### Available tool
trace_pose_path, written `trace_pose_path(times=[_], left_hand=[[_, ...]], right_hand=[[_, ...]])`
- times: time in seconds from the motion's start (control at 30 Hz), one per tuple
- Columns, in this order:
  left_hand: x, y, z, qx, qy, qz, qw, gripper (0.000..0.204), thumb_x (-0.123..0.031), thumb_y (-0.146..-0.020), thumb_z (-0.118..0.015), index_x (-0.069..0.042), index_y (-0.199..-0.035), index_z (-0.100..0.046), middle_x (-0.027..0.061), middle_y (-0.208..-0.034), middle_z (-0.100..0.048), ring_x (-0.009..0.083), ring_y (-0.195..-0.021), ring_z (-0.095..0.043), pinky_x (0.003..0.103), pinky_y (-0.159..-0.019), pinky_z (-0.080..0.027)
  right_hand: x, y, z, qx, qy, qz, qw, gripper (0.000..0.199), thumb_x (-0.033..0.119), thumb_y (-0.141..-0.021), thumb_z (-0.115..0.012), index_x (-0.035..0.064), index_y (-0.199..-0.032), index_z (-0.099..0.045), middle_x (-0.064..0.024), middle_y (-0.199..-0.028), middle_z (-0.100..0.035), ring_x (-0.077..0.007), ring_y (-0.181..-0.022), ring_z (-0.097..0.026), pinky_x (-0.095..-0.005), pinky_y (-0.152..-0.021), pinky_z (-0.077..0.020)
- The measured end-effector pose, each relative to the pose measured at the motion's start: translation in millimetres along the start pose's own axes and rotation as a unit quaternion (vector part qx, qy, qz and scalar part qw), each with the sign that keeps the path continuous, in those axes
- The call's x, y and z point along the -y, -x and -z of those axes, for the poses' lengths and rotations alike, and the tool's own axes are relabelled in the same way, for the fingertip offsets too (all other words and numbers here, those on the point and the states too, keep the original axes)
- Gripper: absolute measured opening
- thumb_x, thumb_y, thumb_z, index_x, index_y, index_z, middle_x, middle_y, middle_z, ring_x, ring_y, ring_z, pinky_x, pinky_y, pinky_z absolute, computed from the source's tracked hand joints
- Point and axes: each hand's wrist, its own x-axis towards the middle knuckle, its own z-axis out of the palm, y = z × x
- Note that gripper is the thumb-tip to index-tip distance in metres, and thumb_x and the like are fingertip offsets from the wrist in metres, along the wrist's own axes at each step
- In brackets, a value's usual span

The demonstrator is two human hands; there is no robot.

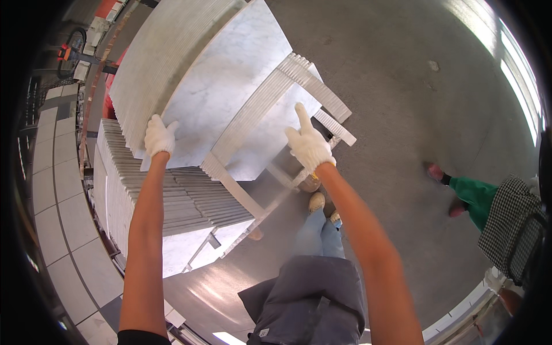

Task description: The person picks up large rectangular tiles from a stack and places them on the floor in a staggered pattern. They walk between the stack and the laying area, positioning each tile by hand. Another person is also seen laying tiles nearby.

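My left hand (160, 136), in a white knit glove, is closed over the near left edge of a white, grey-veined marble slab (238, 63). That slab leans apart from a thick stack of similar slabs (167, 52) behind it. My right hand (309, 141), gloved alike, has its thumb and index finger stretched apart. It is beside the right end of another marble slab (261, 141) and appears to hold nothing. Between the two slab faces runs a band of thin ribbed strips (250, 112); more ribbed strips (316, 86) jut out to the right.
Below the stack, more slabs (190, 192) stand on edge in a metal rack (267, 214). Pale tiles (80, 230) line the left. A person in green trousers (476, 198) is at the right on the grey floor (402, 115). My shoes (317, 201) are close to the rack.
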Motion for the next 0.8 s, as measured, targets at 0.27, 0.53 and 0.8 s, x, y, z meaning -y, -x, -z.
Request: trace_pose_path(times=[0.27, 0.53, 0.8], left_hand=[[2.3, 2.1, -7.6, -0.041, 0.004, -0.036, 0.998, 0.058, -0.044, -0.082, -0.078, -0.003, -0.118, -0.055, 0.0191, -0.116, -0.065, 0.0387, -0.107, -0.063, 0.048, -0.089, -0.051], [-0.1, 12.5, -10.9, -0.078, 0.026, -0.035, 0.996, 0.055, -0.038, -0.078, -0.082, -0.004, -0.116, -0.061, 0.0167, -0.105, -0.067, 0.0376, -0.099, -0.065, 0.047, -0.084, -0.051], [3.7, 2.9, -19.5, -0.104, 0.051, -0.048, 0.992, 0.054, -0.034, -0.077, -0.083, -0.003, -0.116, -0.062, 0.0164, -0.104, -0.066, 0.0381, -0.096, -0.064, 0.047, -0.082, -0.050]], right_hand=[[89.4, -67.7, -36.6, -0.014, 0.045, 0.090, 0.995, 0.077, 0.035, -0.092, -0.053, 0.0252, -0.160, -0.021, -0.0221, -0.115, -0.068, -0.0423, -0.106, -0.065, -0.0487, -0.096, -0.0477], [183.5, -145.1, -93.4, -0.122, 0.248, 0.156, 0.948, 0.083, 0.027, -0.099, -0.052, 0.0163, -0.162, 0.000, -0.0216, -0.148, -0.046, -0.0317, -0.110, -0.067, -0.0398, -0.084, -0.0561], [159.7, -218.2, -85.7, -0.124, 0.309, 0.095, 0.938, 0.117, 0.006, -0.078, -0.068, 0.0159, -0.161, 0.015, -0.0224, -0.149, -0.049, -0.0276, -0.117, -0.067, -0.0390, -0.082, -0.0567]])
